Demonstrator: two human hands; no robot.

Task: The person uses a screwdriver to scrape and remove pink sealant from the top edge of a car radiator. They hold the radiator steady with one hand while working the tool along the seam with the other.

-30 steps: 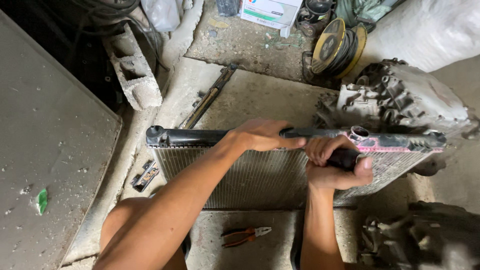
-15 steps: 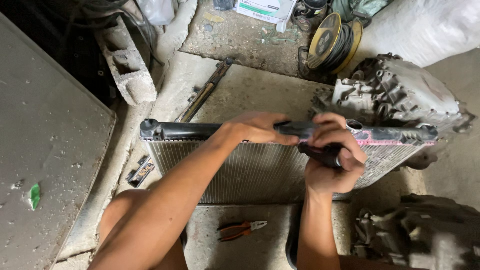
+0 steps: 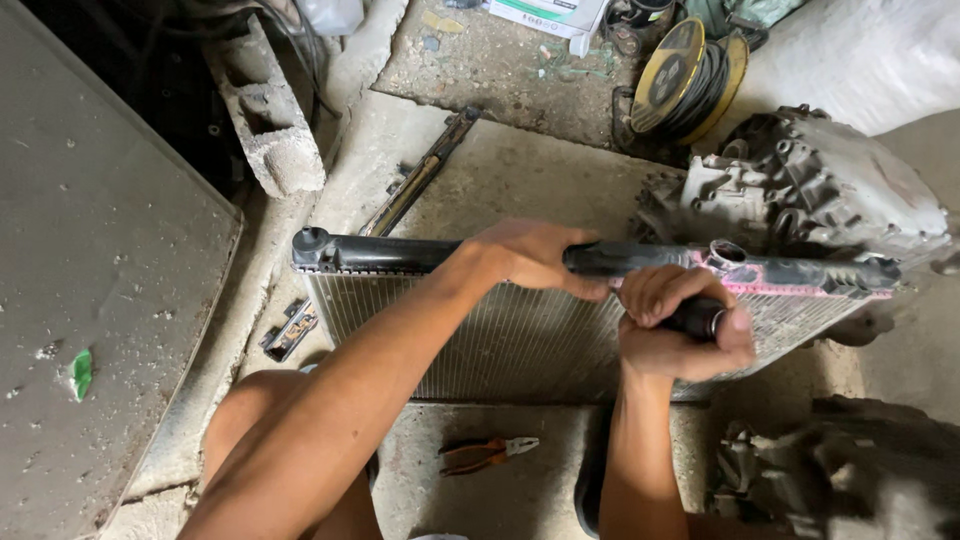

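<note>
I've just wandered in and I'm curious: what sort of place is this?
Probably a car repair workshop. On the bare concrete floor a radiator is being handled, a greasy gearbox-like casting sits beside it, and pliers lie nearby.

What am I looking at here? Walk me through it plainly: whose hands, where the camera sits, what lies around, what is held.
The one view comes from a camera on a person's head, looking down at their own bare arms. The left hand grips the black top bar of a car radiator standing on a concrete floor. The right hand is closed around a dark handle at that bar. Pliers lie on the floor below, a grey engine part sits to the right, a cable reel behind.
</note>
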